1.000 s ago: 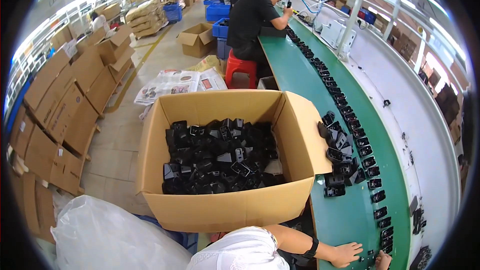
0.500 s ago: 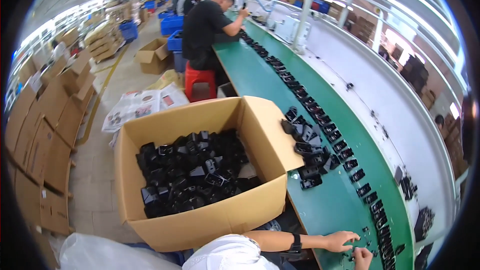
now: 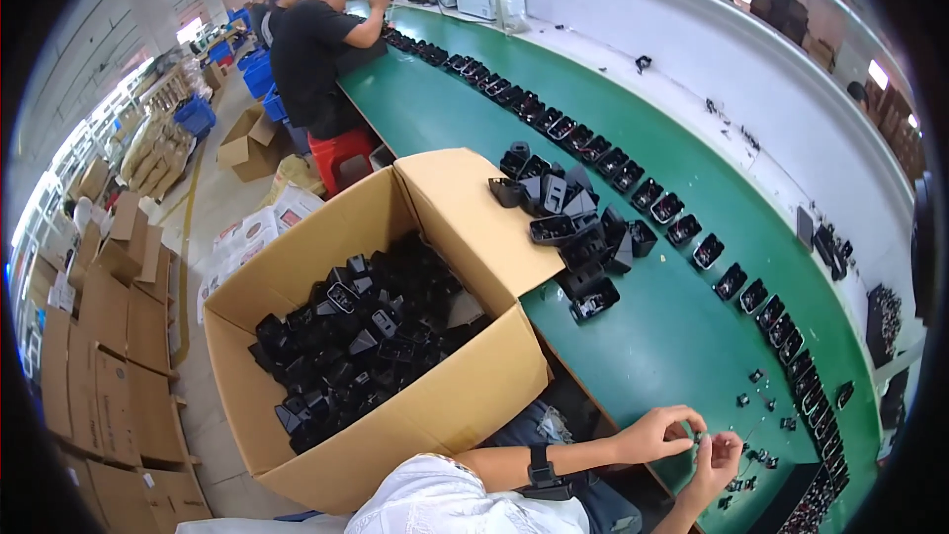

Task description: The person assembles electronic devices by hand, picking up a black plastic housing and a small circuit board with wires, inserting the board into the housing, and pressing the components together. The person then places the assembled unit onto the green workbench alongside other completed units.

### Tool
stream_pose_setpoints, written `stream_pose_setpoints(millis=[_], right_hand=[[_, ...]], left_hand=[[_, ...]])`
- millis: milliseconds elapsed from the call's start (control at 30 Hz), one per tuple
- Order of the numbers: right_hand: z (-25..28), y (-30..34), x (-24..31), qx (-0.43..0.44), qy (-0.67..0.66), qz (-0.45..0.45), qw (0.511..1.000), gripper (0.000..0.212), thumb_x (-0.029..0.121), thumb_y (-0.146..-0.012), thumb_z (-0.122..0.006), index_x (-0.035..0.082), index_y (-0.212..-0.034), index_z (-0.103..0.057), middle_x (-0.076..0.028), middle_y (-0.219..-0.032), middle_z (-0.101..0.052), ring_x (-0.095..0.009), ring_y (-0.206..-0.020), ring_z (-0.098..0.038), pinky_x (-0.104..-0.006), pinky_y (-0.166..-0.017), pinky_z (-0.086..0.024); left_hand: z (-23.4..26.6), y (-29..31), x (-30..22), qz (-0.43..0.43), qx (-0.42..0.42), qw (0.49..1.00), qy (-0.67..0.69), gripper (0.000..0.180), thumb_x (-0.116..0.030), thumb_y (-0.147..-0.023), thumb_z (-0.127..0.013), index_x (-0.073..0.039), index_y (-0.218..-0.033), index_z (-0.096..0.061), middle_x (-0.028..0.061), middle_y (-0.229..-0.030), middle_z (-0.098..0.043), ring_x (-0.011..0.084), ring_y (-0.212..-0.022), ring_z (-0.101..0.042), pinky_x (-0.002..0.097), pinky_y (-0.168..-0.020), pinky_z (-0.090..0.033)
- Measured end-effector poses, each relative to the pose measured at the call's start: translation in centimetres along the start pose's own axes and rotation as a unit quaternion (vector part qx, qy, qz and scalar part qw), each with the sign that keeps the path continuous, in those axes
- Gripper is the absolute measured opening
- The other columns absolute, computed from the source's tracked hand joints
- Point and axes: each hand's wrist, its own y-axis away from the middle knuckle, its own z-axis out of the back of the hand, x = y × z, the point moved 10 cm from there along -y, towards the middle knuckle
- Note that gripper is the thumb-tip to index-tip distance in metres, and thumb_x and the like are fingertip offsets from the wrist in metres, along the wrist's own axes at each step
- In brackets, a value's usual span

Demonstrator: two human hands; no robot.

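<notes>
At the near right of the green bench, my left hand [image 3: 664, 437] and my right hand [image 3: 714, 467] are closed in pinches with their fingertips nearly meeting. Between them is a small dark part [image 3: 698, 437], too small to name more exactly. Several tiny black parts [image 3: 756, 455] lie scattered just right of my hands. Beyond these, a long curved row of open black plastic housings [image 3: 708, 251] runs up the bench. A heap of similar black housings [image 3: 585, 252] sits beside the carton flap.
To my left stands a large open carton [image 3: 395, 440] full of black housings. A dark tray [image 3: 791, 494] of small parts is at the lower right. Farther up the bench, a person in black [image 3: 306, 49] sits on a red stool [image 3: 341, 153]. Stacked cartons [image 3: 99, 366] line the far left.
The view has turned toward the right, bringing the dark tray into sight. My hands have come closer together, fingertips now meeting around the small part.
</notes>
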Motion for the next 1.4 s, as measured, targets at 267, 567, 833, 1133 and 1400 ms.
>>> stream_pose_setpoints(millis=[267,567,833,1133,1400], right_hand=[[-2.5,0.1,-1.7,-0.033,-0.190,-0.091,0.977,0.031,0.003,-0.098,-0.066,0.003,-0.128,-0.056,0.000,-0.090,-0.061,-0.003,-0.069,-0.048,-0.0174,-0.059,-0.036],[-4.1,-0.5,-1.8,-0.021,-0.169,-0.080,0.982,0.016,0.001,-0.096,-0.067,0.001,-0.112,-0.066,-0.002,-0.104,-0.063,-0.006,-0.084,-0.057,-0.0212,-0.068,-0.045],[-2.8,-0.4,-1.4,-0.005,-0.184,-0.025,0.983,0.008,-0.004,-0.089,-0.071,-0.002,-0.092,-0.064,-0.007,-0.104,-0.060,-0.014,-0.094,-0.059,-0.0254,-0.082,-0.049],[-2.7,0.0,0.1,0.009,-0.032,0.000,0.999,0.011,-0.002,-0.091,-0.071,-0.001,-0.087,-0.062,-0.002,-0.099,-0.057,-0.006,-0.079,-0.053,-0.0202,-0.072,-0.043],[-1.7,0.5,-0.5,-0.019,-0.033,0.000,0.999,0.007,-0.003,-0.092,-0.070,-0.002,-0.089,-0.063,-0.003,-0.098,-0.060,-0.007,-0.080,-0.056,-0.0202,-0.071,-0.044]], left_hand=[[-0.2,-0.7,0.6,-0.021,-0.041,0.987,0.152,0.031,0.000,-0.096,-0.060,0.001,-0.126,-0.066,0.0077,-0.124,-0.058,0.0113,-0.100,-0.064,0.0289,-0.090,-0.054],[1.9,-1.5,1.3,0.055,-0.046,0.978,0.197,0.037,0.002,-0.097,-0.066,0.002,-0.133,-0.056,0.0077,-0.120,-0.062,0.0131,-0.102,-0.066,0.0289,-0.092,-0.057],[0.7,-1.6,2.7,0.113,-0.011,0.965,0.238,0.028,-0.004,-0.099,-0.066,0.002,-0.124,-0.057,0.0070,-0.113,-0.064,0.0148,-0.102,-0.065,0.0313,-0.091,-0.056],[15.3,-3.5,-13.6,-0.130,-0.324,0.689,-0.636,0.043,-0.016,-0.083,-0.075,-0.005,-0.123,-0.062,0.0162,-0.125,-0.060,0.0366,-0.121,-0.053,0.0481,-0.102,-0.043],[12.6,0.1,-8.8,-0.038,-0.269,0.705,-0.655,0.066,-0.011,-0.080,-0.078,-0.001,-0.141,-0.054,0.0204,-0.142,-0.047,0.0376,-0.116,-0.053,0.0475,-0.102,-0.046]])
